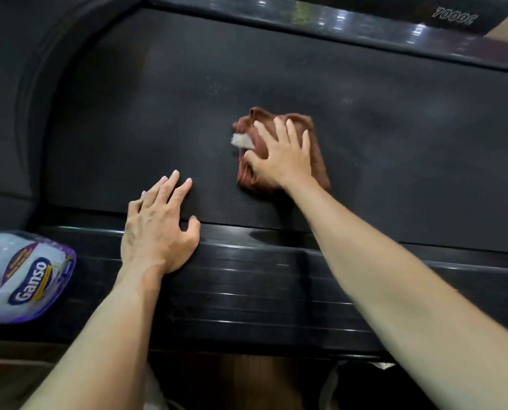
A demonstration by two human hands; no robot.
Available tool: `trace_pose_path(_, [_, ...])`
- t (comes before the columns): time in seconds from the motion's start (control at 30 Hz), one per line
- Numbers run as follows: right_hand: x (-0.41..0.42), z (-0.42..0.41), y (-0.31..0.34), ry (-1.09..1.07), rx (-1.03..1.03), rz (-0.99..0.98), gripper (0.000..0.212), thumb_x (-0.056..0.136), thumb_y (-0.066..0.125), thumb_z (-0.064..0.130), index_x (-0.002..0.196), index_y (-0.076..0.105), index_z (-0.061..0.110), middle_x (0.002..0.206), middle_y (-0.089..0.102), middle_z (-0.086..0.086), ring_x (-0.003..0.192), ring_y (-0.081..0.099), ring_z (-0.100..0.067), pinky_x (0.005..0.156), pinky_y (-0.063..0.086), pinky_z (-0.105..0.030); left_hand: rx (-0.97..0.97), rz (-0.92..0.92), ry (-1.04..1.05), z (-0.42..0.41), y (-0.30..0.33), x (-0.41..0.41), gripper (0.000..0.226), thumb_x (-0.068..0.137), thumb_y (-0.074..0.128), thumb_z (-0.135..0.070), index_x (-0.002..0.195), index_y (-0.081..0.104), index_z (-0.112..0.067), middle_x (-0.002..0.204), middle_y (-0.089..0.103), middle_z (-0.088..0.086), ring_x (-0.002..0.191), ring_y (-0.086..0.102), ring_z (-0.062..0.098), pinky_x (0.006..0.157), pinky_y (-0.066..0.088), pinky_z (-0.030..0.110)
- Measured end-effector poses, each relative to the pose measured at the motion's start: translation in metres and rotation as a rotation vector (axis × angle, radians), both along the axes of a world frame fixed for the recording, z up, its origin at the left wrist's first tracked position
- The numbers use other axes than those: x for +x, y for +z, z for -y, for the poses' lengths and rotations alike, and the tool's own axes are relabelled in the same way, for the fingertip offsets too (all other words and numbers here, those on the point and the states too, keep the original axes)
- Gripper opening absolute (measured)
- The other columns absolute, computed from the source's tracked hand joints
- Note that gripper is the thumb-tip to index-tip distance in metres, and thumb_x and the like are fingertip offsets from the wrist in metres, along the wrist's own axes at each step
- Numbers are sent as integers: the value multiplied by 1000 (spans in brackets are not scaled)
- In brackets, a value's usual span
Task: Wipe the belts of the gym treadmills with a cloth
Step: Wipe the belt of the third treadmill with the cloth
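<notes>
Both hands lie flat, fingers spread: the right hand presses a brown cloth mid-belt, the left hand rests on the belt's near edge.

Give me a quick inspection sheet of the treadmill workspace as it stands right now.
Surface: black treadmill belt, faint smudges toward the far side.
Job's things: brown cloth bunched on the belt, with a white tag at its left.
Clutter: Ganso plastic pack on the near side rail.
Grippers: right hand presses flat on the cloth; left hand rests open across rail and belt edge.
Cables: nothing seen.
Surroundings: far side rail, glossy; wooden floor below.
</notes>
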State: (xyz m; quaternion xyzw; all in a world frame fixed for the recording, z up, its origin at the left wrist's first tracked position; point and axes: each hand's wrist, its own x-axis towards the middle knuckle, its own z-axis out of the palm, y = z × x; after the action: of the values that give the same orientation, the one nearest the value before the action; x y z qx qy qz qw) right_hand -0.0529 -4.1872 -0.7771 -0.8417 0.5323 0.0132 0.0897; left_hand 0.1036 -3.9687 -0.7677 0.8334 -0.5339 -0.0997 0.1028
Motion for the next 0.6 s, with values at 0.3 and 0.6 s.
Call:
trace_pose_path(0.3, [-110, -16, -2, -485, 34, -40, 85, 92, 31, 80, 165, 14, 41, 174, 3, -12, 160, -5, -35, 126, -6, -60, -13, 0, 11, 1, -1, 0, 70, 94, 54, -39, 159, 30, -34, 170, 16, -11, 156, 9, 7, 122, 18, 37])
trace_pose_path(0.6, [-54, -16, -4, -81, 0, -28, 81, 93, 34, 77, 164, 15, 42, 175, 2, -7, 160, -4, -30, 127, -3, -58, -25, -16, 15, -1, -1, 1, 68, 94, 58, -38, 158, 35, -33, 169, 21, -11, 156, 14, 8, 121, 20, 39])
